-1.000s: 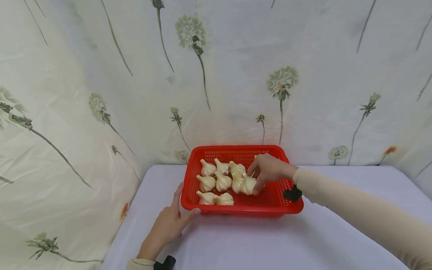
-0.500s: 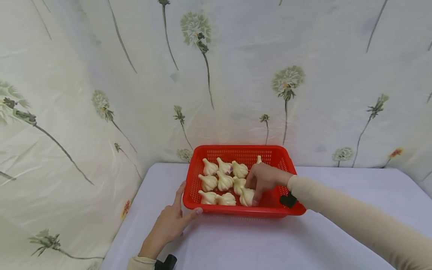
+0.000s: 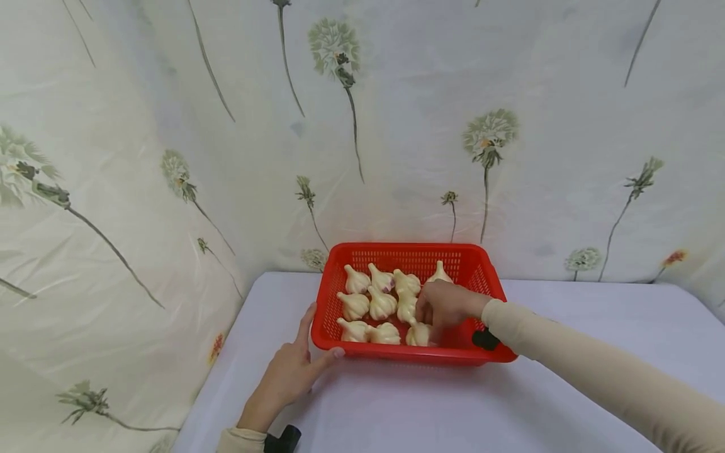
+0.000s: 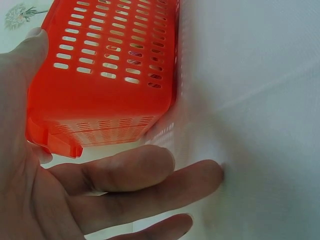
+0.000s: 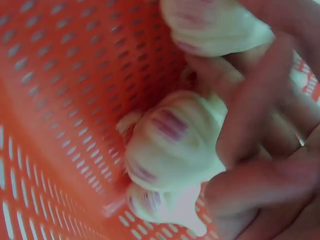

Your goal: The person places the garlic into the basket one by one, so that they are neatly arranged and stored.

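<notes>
A red plastic basket [image 3: 408,355] on the table holds several garlic bulbs in rough rows. Inside its right half, my right hand [image 3: 450,302] pinches a garlic bulb [image 3: 418,335] near the front wall, with thumb and finger against it. The right wrist view shows those fingertips [image 5: 232,150] touching a bulb [image 5: 170,137] with purple streaks. A further bulb [image 3: 439,273] stands behind the hand. At the front left corner my left hand [image 3: 287,374] steadies the basket, thumb on the front rim, index finger along the left side. Its other fingers [image 4: 145,197] extend below, apart from the basket.
White cloth covers the table [image 3: 396,409]. Directly behind the basket hangs a flower-patterned curtain [image 3: 396,157], which also runs along the left side. The basket's perforated walls [image 4: 110,60] rise around the bulbs.
My right hand has brought its garlic bulb toward the basket's front wall, uncovering more of the bulb behind. The left hand keeps its place at the corner. The head view has shifted slightly.
</notes>
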`<state>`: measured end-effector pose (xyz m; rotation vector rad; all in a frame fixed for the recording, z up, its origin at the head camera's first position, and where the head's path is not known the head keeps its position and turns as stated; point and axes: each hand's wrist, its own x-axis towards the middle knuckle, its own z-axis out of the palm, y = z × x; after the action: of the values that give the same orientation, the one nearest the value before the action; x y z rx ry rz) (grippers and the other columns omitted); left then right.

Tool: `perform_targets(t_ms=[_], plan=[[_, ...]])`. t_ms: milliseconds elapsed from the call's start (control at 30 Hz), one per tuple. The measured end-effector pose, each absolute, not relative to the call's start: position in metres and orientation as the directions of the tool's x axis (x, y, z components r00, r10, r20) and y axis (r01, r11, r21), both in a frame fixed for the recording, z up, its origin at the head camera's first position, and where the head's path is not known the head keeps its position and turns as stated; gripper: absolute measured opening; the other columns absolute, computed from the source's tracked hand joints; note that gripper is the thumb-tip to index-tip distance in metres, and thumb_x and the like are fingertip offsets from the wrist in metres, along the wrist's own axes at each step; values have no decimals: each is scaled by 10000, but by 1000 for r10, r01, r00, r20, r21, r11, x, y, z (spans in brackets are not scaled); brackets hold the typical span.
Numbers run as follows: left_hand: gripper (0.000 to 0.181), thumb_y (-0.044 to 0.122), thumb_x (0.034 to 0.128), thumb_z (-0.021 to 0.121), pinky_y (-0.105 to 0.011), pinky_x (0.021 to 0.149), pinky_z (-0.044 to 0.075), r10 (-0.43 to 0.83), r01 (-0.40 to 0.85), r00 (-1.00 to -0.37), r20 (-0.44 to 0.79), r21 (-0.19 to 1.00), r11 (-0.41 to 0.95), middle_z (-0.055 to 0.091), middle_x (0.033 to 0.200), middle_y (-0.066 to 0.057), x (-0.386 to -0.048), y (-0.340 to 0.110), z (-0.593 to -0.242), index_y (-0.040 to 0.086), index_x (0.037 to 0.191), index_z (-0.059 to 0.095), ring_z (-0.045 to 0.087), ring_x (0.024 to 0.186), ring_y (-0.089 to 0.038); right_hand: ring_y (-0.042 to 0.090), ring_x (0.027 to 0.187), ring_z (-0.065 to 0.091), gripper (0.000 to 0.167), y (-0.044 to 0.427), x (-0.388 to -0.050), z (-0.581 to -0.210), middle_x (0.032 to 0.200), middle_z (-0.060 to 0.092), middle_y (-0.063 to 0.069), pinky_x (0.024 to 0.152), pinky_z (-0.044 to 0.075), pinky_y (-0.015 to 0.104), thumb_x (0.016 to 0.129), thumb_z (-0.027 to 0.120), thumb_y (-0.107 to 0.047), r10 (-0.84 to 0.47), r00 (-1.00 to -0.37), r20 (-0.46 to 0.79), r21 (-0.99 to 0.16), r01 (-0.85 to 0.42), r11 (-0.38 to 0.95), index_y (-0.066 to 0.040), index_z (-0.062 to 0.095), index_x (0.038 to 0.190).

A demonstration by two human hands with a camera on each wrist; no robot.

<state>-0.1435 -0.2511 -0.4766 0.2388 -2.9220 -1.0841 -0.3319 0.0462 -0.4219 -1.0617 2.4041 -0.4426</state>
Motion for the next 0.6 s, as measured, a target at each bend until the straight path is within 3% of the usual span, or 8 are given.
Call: perform_targets(t_ms=[167,367,600], plan=[[1081,773,875,664,-271,476,362,-156,-151,-986,-51,651,744,506,595,-25,-143,-252,-477,355,1707,115,436,501,-155,102,785,690,330,46,-330,-420,859,778,-66,787,635,324,727,996,-212,-758,-581,-296,-459,-610,646,-197,834,1014],[1079,775,880,655,-272,475,351,-145,-136,-989,-41,654,744,494,597,-23,-144,-252,-477,340,1709,119,425,508,-150,120,838,700,439,48,-330,-418,918,781,-76,794,629,307,740,990,-256,-774,-558,-300,-464,-623,629,-176,832,1141],[1084,784,870,651,-263,475,362,-150,-141,-988,-42,647,749,502,608,-24,-143,-251,-477,338,1708,129,425,515,-148,141,880,720,464,51,-328,-415,959,792,-70,812,629,318,744,987,-282,-779,-559,-284,-472,-625,621,-165,828,1164]])
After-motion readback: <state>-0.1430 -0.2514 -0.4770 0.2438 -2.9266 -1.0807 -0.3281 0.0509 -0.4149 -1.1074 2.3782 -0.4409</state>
